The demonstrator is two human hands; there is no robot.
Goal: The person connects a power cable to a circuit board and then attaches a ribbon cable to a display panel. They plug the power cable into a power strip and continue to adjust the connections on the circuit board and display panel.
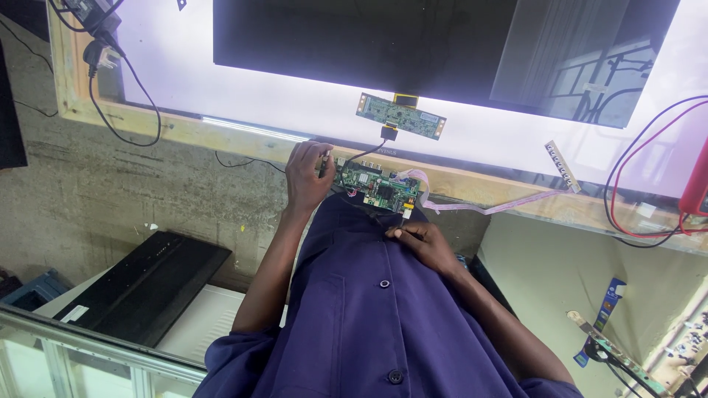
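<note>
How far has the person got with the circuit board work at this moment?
Done: the screen panel lies on the lit table, with a long thin board cabled to it. In hand: left hand grips the green circuit board; right hand pinches something near its edge. Left: red and black leads lie loose.

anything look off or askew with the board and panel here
Yes: the green circuit board sits loose and tilted on the wooden frame edge, steadied by the left hand, and a pink ribbon cable trails unplugged.
</note>
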